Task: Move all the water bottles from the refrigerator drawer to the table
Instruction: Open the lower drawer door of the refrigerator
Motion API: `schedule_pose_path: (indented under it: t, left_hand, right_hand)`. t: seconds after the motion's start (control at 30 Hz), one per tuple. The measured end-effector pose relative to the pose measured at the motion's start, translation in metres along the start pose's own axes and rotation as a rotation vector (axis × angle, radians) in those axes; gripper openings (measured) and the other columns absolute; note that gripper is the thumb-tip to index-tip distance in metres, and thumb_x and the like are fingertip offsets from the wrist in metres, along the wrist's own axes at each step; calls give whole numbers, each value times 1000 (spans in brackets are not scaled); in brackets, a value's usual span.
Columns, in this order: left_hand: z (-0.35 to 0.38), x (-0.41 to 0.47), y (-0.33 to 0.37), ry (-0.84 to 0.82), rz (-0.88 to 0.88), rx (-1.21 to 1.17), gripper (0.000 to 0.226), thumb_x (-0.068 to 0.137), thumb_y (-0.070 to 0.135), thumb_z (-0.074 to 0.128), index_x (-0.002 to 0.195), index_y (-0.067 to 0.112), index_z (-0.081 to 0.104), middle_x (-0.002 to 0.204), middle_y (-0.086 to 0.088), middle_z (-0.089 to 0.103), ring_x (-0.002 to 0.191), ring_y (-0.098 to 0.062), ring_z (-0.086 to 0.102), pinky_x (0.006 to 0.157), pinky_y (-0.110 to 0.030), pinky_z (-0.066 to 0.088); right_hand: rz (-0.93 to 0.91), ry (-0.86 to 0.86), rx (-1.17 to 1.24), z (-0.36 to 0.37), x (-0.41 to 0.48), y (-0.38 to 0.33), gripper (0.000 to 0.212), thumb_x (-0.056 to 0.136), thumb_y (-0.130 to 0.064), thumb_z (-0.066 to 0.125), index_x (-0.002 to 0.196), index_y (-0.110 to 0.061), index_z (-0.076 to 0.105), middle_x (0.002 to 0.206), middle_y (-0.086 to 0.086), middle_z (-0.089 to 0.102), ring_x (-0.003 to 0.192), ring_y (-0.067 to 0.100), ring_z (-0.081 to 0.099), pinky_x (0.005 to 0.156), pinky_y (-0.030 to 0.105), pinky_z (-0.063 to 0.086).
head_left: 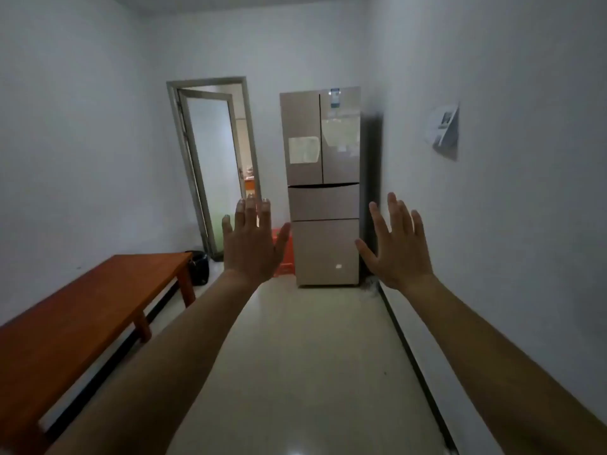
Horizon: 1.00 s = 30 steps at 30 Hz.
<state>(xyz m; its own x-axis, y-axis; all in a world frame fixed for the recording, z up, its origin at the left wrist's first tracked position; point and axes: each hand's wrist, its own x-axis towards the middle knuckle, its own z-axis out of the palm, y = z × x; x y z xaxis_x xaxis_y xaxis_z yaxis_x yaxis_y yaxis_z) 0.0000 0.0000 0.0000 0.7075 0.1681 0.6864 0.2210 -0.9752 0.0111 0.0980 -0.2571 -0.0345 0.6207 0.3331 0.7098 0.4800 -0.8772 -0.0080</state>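
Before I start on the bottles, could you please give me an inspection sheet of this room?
Surface: wooden table along the left wall, nothing on its visible top.
Job's things: refrigerator at the far end, doors and drawers shut; no bottles seen.
Clutter: orange crate left of the refrigerator; dark bin past the table.
Grippers: left hand and right hand raised, open, empty.
Cables: nothing seen.
Surroundings: doorway with its door open; poster on right wall.
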Motion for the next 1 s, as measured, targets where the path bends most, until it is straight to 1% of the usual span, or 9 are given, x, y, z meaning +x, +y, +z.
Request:
schedule_pose_path:
  t: [0.03, 0.07, 0.27, 0.47, 0.6, 0.7, 0.77, 0.87, 1.0]
  left_hand:
    - [10, 2, -2, -79, -25, -3, 80, 96, 66, 9, 148, 12, 35, 156, -18, 31, 144, -37, 29, 110, -60, 32]
    - [23, 6, -6, -91, -32, 10, 80, 96, 66, 9, 149, 12, 34, 157, -17, 31, 144, -37, 29, 111, -60, 31]
    - [134, 40, -56, -59, -32, 21, 77, 97, 64, 12, 151, 13, 32, 158, -17, 29, 145, -36, 26, 113, -58, 27]
    - [237, 106, -110, -156, -44, -42, 79, 96, 67, 7, 154, 15, 21, 160, -15, 23, 149, -33, 20, 116, -58, 22]
    - [291, 169, -129, -179, -17, -63, 78, 97, 66, 9, 153, 15, 22, 160, -14, 24, 148, -33, 21, 116, -57, 23]
    - [334, 212, -126, -210, -16, -111, 77, 97, 66, 10, 152, 15, 24, 159, -14, 27, 147, -32, 23, 115, -58, 25]
    - [370, 241, -120, -220, 11, -114, 75, 97, 65, 11, 153, 16, 23, 160, -13, 25, 148, -31, 21, 116, -57, 23]
    - [428, 285, -109, -244, 37, -106, 74, 99, 63, 15, 154, 15, 21, 161, -14, 22, 149, -31, 18, 118, -55, 21]
    - [514, 355, -96, -250, 59, -87, 72, 100, 62, 17, 155, 15, 21, 162, -13, 21, 150, -30, 16, 118, -52, 18]
  right_hand:
    - [-7, -58, -4, 13, 4, -2, 83, 93, -68, 21, 158, -16, 18, 165, 21, 8, 151, 38, 14, 121, 55, 14]
    - [-10, -63, -18, 27, 10, -2, 84, 93, -68, 21, 158, -16, 18, 165, 20, 9, 151, 38, 15, 121, 55, 14]
    - [-27, -118, 13, 145, 55, -13, 80, 93, -64, 30, 156, -16, 20, 164, 18, 11, 149, 36, 18, 121, 53, 17]
    - [-58, -263, -36, 261, 133, -32, 80, 96, -62, 38, 157, -16, 16, 163, 18, 15, 148, 35, 23, 119, 53, 22]
    - [-37, -289, -36, 315, 193, -31, 80, 96, -63, 37, 157, -16, 17, 161, 19, 20, 145, 35, 28, 117, 53, 28]
    - [-43, -301, -31, 353, 225, -17, 79, 96, -62, 38, 157, -15, 20, 160, 19, 22, 144, 35, 30, 116, 53, 30]
    - [-49, -292, -36, 381, 247, -1, 78, 96, -62, 39, 156, -15, 22, 159, 19, 24, 142, 36, 33, 114, 54, 32]
    - [-4, -286, -29, 429, 281, 30, 78, 95, -62, 36, 155, -15, 23, 158, 19, 26, 140, 36, 36, 114, 53, 33]
    - [15, -272, -22, 505, 343, 75, 77, 96, -61, 39, 156, -14, 24, 158, 20, 26, 140, 36, 35, 114, 51, 31]
